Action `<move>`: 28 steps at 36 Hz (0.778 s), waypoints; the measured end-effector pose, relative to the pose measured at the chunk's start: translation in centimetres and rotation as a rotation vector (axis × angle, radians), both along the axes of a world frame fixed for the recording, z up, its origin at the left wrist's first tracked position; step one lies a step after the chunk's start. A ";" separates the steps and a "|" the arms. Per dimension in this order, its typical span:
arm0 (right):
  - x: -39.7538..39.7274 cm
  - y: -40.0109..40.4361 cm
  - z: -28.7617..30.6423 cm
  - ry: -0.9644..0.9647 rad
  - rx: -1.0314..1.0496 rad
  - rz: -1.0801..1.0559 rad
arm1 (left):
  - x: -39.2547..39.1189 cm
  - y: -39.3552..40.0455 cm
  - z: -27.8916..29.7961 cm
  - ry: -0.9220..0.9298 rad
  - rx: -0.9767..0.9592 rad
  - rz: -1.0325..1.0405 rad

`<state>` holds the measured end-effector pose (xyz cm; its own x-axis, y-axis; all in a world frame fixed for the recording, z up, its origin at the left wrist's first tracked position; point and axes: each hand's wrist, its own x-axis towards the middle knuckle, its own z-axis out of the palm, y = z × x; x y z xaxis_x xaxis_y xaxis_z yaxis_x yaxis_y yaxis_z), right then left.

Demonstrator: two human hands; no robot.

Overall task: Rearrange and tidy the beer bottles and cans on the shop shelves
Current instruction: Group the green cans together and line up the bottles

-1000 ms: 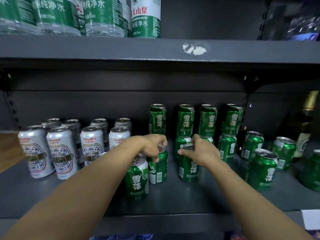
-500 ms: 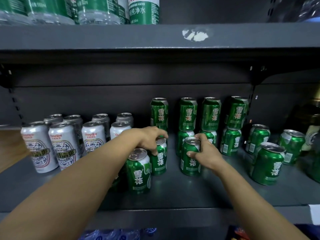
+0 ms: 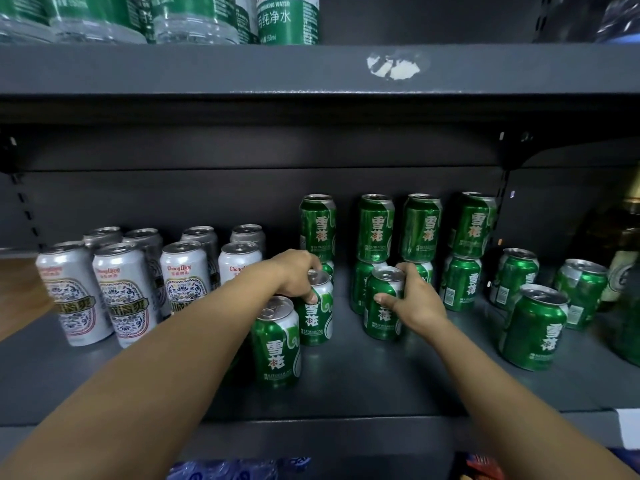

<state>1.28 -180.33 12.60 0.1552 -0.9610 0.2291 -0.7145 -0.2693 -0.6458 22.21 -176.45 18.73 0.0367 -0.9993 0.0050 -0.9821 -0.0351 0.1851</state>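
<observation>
**Two green cans gripped on mid shelf, stacks close behind**

Left hand point(image 3: 294, 271) is curled over the top of a green can point(image 3: 317, 313), fingers wrapped round its rim and upper wall. Right hand point(image 3: 412, 299) is wrapped round a second green can point(image 3: 381, 306), thumb on the front face, fingers round the far side. Both cans are upright on the shelf point(image 3: 398, 375).

A front can point(image 3: 277, 344) is parked just ahead of the left-held one, touching or nearly so; the left forearm passes just beside its left edge. Contact cannot be confirmed.

Directly behind both held cans, four two-high green stacks point(image 3: 375, 226) are lined up against the back panel. The lower cans of those stacks are partly hidden by the hands and the held cans.

Left of the hands, silver cans point(image 3: 121, 292) are grouped in rows, front row just beside the left forearm. To the right, loose green cans point(image 3: 535, 327) are scattered at odd angles, well apart from the right hand. A dark bottle point(image 3: 623, 268) is seen at the far right edge, mostly in shadow.

Water bottles point(image 3: 287, 19) are stored on the upper shelf point(image 3: 207, 67); a torn white sticker point(image 3: 394, 65) is left on its front edge.
</observation>
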 end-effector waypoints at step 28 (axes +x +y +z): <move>10.5 9.7 -2.4 0.045 -0.230 0.305 | 0.8 1.2 2.5 0.200 -0.177 -0.071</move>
<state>11.74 -170.60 10.20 0.4408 -0.7936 0.4195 -0.6057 -0.6078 -0.5135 23.00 -175.20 21.22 -0.0154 -0.9836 0.1797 -0.9243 0.0826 0.3727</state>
